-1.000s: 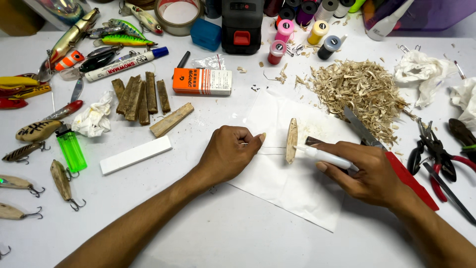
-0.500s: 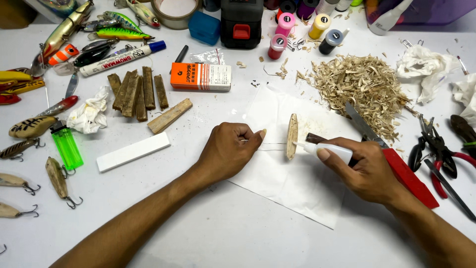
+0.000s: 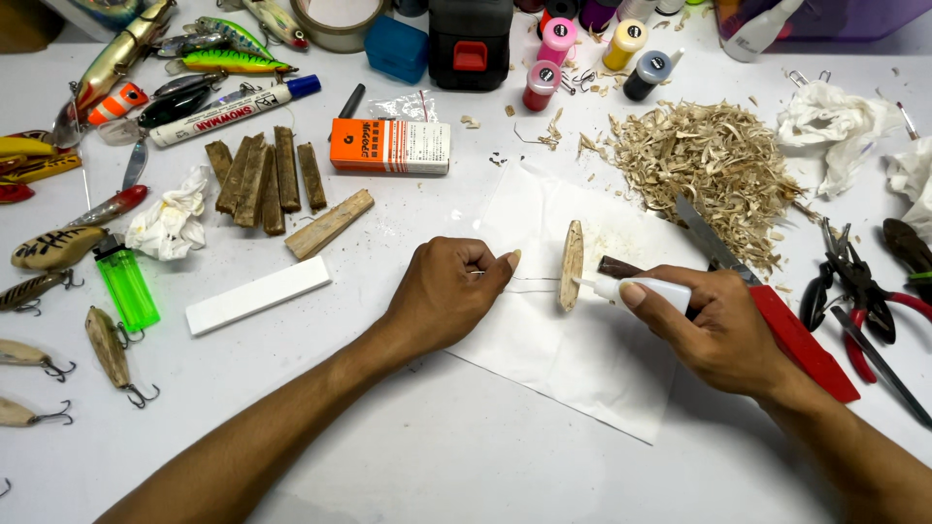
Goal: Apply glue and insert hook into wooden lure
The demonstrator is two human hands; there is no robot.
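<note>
A carved wooden lure blank (image 3: 571,264) lies on a sheet of white paper (image 3: 573,359) in the middle of the table. My right hand (image 3: 714,330) grips a small white glue bottle (image 3: 646,291), its nozzle touching the lower end of the blank. To the left of the blank, my left hand (image 3: 451,291) rests on the paper with fingers curled, pinching a thin wire (image 3: 529,280) that runs toward the blank.
A knife with a red handle (image 3: 777,320) lies right of my right hand, beside a pile of wood shavings (image 3: 709,160) and pliers (image 3: 859,301). Wooden strips (image 3: 267,180), an orange box (image 3: 390,146), a white block (image 3: 257,295), a green lighter (image 3: 126,286) and several fishing lures (image 3: 58,247) fill the left.
The glue bottle's tip has moved left from beside the blank to touch its lower end. My left hand has barely shifted.
</note>
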